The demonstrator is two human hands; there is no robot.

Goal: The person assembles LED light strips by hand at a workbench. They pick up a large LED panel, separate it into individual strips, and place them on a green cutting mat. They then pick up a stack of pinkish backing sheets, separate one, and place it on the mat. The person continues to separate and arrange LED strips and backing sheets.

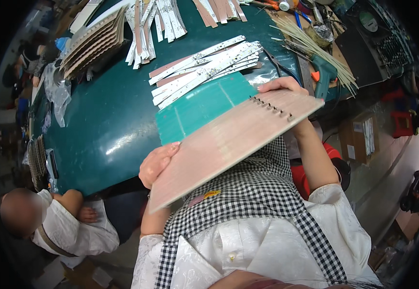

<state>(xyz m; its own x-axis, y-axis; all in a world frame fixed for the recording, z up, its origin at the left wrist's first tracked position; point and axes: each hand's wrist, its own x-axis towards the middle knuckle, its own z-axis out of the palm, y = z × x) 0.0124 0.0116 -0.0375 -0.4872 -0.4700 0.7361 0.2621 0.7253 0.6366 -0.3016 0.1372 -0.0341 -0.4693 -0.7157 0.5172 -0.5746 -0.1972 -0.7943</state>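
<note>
A long, pale pinkish, flat board (224, 139) is tilted in front of my apron, held at both ends. Near its right end stands a short row of small dark metal pieces (270, 109). My left hand (159, 164) is closed on the board's left end, its thumb on the upper face. My right hand (282, 85) grips the far edge at the right end; the board hides part of this hand. Just beyond the board, a bright green sheet (204, 108) lies on the dark green table. A pile of white, speckled strips (209, 67) overlaps the sheet's far edge.
More strips (154, 24) and a stack of brown, ridged sheets (96, 41) lie at the back left. Scissors (278, 62), a green glue gun (324, 77) and thin pale sticks (315, 48) are at the right. Another person (74, 216) sits at the lower left.
</note>
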